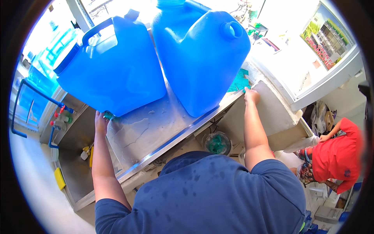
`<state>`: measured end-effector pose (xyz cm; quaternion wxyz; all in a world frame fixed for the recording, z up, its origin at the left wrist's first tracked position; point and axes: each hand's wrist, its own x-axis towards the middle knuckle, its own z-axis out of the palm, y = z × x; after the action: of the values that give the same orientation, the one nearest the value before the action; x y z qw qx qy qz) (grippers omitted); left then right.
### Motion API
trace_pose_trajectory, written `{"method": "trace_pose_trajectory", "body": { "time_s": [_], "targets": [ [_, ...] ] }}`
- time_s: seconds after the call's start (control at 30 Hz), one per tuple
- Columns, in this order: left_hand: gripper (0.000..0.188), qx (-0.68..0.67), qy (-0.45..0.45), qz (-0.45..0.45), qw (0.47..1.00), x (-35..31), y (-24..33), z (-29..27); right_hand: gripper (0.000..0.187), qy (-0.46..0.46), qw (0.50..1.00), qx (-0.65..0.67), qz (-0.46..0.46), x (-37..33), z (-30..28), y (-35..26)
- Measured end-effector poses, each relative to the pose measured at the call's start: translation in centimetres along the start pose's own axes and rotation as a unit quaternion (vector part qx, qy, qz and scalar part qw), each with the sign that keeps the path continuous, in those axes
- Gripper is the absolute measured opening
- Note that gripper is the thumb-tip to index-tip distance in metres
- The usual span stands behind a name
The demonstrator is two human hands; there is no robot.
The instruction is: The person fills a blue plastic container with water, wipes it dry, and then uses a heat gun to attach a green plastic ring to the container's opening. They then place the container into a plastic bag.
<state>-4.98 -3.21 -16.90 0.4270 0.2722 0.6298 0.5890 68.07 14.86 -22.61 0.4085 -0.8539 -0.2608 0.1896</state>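
Note:
Two big blue plastic jugs stand side by side on the metal counter. The left jug (117, 70) has a moulded handle; the right jug (202, 54) shows an uncapped round mouth. At the left jug's bottom corner is my left hand (102, 123), its fingers closed by a crumpled green piece (110, 116) and partly hidden. Beyond the right jug, my right hand (251, 95) reaches to the counter's right end. Its fingers are pinched at a small green bit (245, 89), beside a flat green sheet (238, 81). Neither hand grips a jug handle.
A steel sink (76, 152) lies at left, with blue pipes (41, 93) and red-handled taps. Below the counter edge sits a bucket (218, 143) with green material inside. Clear blue bottles (46, 66) stand at far left. A person in red (335, 156) is at right.

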Motion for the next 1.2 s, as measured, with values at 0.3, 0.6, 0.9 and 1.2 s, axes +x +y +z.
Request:
{"method": "trace_pose_trajectory", "body": {
  "time_s": [0.3,0.6,0.9,1.2],
  "targets": [
    [0.054,-0.036,0.174,0.016,0.984,-0.8,-0.8,-0.8,0.031,-0.206,0.967,0.143,0.035,-1.2,-4.9,-0.7],
    [0.047,0.065,0.314,0.365,0.874,-10.2,7.5,2.9,0.019,-0.303,0.937,0.146,-0.090,-8.0,-17.2,-5.8],
    [0.056,0.398,0.130,0.671,0.613,-11.3,28.3,21.5,0.030,-0.321,0.650,0.228,-0.650,-26.0,-21.6,-31.7],
    [0.074,0.608,0.123,0.444,0.646,-4.7,31.8,25.0,0.025,-0.068,0.565,-0.252,-0.783,-34.0,-6.9,-51.2]
  ]
}}
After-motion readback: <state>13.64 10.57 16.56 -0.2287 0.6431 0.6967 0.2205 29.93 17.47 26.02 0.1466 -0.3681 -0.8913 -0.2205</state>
